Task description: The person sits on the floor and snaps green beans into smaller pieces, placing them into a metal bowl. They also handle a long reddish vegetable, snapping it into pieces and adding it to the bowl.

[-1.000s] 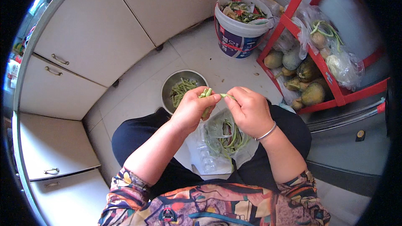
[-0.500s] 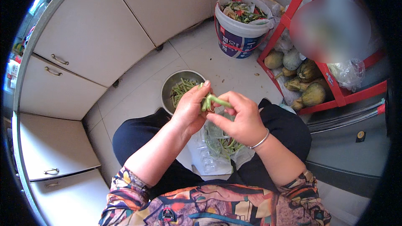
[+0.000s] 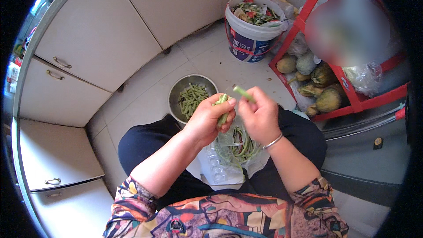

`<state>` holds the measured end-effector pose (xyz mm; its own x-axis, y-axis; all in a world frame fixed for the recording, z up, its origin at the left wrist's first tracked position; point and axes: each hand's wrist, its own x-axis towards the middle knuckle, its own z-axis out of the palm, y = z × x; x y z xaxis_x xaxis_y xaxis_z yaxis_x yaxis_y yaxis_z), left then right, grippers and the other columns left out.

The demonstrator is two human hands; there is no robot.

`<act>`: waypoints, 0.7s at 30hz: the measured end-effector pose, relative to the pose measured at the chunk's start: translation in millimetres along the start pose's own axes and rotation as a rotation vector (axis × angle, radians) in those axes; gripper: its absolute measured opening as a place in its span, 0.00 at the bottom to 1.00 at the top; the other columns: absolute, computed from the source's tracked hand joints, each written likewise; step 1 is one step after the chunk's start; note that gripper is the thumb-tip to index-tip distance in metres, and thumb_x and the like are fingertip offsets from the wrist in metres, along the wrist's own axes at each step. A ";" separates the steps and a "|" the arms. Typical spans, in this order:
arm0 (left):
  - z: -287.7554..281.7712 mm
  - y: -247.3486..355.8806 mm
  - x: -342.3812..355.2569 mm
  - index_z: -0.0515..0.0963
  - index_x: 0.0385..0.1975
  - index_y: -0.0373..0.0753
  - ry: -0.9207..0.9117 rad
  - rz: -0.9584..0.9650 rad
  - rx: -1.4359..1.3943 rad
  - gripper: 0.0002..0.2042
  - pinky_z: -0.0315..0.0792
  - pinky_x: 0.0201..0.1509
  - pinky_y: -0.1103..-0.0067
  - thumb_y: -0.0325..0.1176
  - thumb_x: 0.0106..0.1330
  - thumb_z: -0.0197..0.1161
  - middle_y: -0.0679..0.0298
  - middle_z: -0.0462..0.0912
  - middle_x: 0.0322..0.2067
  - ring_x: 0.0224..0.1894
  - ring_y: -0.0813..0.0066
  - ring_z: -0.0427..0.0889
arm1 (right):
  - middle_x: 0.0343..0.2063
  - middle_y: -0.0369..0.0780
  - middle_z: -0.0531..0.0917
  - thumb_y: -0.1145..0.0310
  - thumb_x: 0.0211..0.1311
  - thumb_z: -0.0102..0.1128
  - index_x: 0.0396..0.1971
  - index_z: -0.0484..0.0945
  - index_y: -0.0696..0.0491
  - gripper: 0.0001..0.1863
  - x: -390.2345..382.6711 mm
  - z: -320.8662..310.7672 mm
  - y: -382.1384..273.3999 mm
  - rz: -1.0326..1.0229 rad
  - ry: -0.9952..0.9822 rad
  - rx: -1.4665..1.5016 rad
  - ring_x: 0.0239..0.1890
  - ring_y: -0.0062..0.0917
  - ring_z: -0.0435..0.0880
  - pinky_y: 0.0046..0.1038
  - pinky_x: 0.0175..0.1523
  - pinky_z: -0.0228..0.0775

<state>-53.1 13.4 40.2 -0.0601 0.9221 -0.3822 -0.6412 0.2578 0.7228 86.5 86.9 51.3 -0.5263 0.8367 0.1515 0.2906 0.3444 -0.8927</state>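
Bunch of green bean pieces (image 3: 223,115): several, held together just right of the steel bowl; ends show above the thumb.

Left hand (image 3: 206,121): curled around that bunch, thumb pressed along it; beside the bowl's near right edge.

Single bean piece (image 3: 243,93): green, pale tip pointing back toward the bowl; apart from the bunch, farther right of the bowl.

Right hand (image 3: 261,117): pinching the single piece between thumb and fingers; right of the bowl, beyond the left hand. Silver-coloured bangle (image 3: 274,141) at the wrist.

Steel bowl (image 3: 174,97): round, on the floor; contains a heap of short bean pieces (image 3: 189,100).

Clear plastic bag (image 3: 222,152): nearer the person than the bowl and to its right, between the legs; holds long uncut beans (image 3: 246,145), mostly green.

Trousers (image 3: 143,143): black, knees bent, nearer the person than the bowl.

Floor (image 3: 141,90): pale tile, around the bowl.

Bucket (image 3: 251,44): white rim, dark printed side, filled with vegetable scraps; beyond the bowl, to its right.

Rack (image 3: 359,101): red frame, far right of the bowl; several squashes (image 3: 328,100) inside, upper part blurred.

Cabinets (image 3: 97,39): off-white, metal handles; left of and beyond the bowl.
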 end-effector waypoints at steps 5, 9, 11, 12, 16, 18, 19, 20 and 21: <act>-1.9 13.8 0.2 0.71 0.33 0.38 0.040 0.093 -0.202 0.06 0.66 0.24 0.83 0.30 0.58 0.59 0.64 0.73 0.23 0.21 0.77 0.72 | 0.18 0.27 0.65 0.69 0.56 0.51 0.32 0.72 0.53 0.06 14.4 -20.1 15.1 0.530 -0.292 1.059 0.18 0.10 0.63 0.19 0.30 0.71; 4.6 24.1 -4.1 0.73 0.39 0.36 -0.078 0.093 -0.039 0.10 0.62 0.21 0.85 0.27 0.57 0.61 0.66 0.74 0.24 0.20 0.81 0.70 | 0.17 0.25 0.61 0.70 0.56 0.48 0.34 0.71 0.53 0.07 8.3 -15.1 16.9 0.613 -0.646 1.287 0.17 0.08 0.60 0.20 0.29 0.72; 4.3 22.2 -4.5 0.73 0.39 0.36 -0.077 0.106 0.031 0.10 0.61 0.21 0.86 0.26 0.57 0.62 0.66 0.74 0.23 0.19 0.82 0.69 | 0.17 0.25 0.61 0.70 0.57 0.48 0.34 0.72 0.53 0.07 6.3 -10.1 16.7 0.655 -0.683 1.294 0.17 0.08 0.60 0.19 0.26 0.71; 4.7 21.8 -4.8 0.73 0.39 0.35 -0.081 0.113 0.065 0.10 0.61 0.20 0.86 0.25 0.57 0.62 0.67 0.74 0.23 0.19 0.83 0.68 | 0.17 0.25 0.61 0.69 0.57 0.48 0.34 0.72 0.53 0.07 7.2 -10.5 17.3 0.664 -0.694 1.244 0.16 0.08 0.59 0.19 0.26 0.71; 0.4 20.3 -6.0 0.74 0.40 0.35 -0.067 0.152 0.079 0.11 0.61 0.21 0.86 0.25 0.57 0.62 0.67 0.75 0.25 0.20 0.84 0.69 | 0.16 0.24 0.62 0.68 0.57 0.49 0.33 0.73 0.51 0.06 8.8 -12.3 19.9 0.673 -0.738 1.059 0.15 0.08 0.59 0.18 0.25 0.68; 3.3 23.9 -8.8 0.74 0.40 0.35 -0.098 0.169 0.103 0.12 0.61 0.21 0.86 0.24 0.56 0.62 0.67 0.75 0.25 0.20 0.84 0.69 | 0.16 0.24 0.62 0.68 0.57 0.49 0.32 0.74 0.51 0.06 7.8 -12.7 19.8 0.678 -0.737 1.024 0.15 0.08 0.59 0.18 0.24 0.67; 4.4 24.9 -9.9 0.74 0.40 0.35 -0.113 0.179 0.115 0.12 0.61 0.21 0.86 0.24 0.56 0.63 0.67 0.75 0.25 0.20 0.84 0.68 | 0.15 0.24 0.62 0.68 0.57 0.49 0.32 0.74 0.51 0.06 7.2 -13.4 18.5 0.688 -0.726 1.031 0.15 0.08 0.59 0.18 0.23 0.66; 4.5 24.8 -10.1 0.74 0.40 0.35 -0.112 0.163 0.118 0.12 0.61 0.21 0.87 0.24 0.56 0.62 0.67 0.75 0.25 0.20 0.84 0.68 | 0.15 0.24 0.61 0.68 0.57 0.49 0.32 0.74 0.50 0.06 6.8 -13.8 17.9 0.698 -0.714 1.038 0.15 0.08 0.59 0.18 0.23 0.66; 4.9 25.1 -9.9 0.74 0.40 0.34 -0.113 0.148 0.121 0.12 0.61 0.21 0.87 0.24 0.56 0.62 0.67 0.75 0.25 0.20 0.85 0.68 | 0.15 0.24 0.61 0.69 0.57 0.49 0.32 0.74 0.50 0.06 6.9 -13.8 18.3 0.710 -0.703 1.059 0.15 0.08 0.60 0.17 0.22 0.65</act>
<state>-64.8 12.2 64.9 -0.0561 0.9771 -0.2051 -0.5353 0.1440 0.8323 99.2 104.9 41.8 -0.8907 0.2100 -0.4033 0.1010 -0.7735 -0.6257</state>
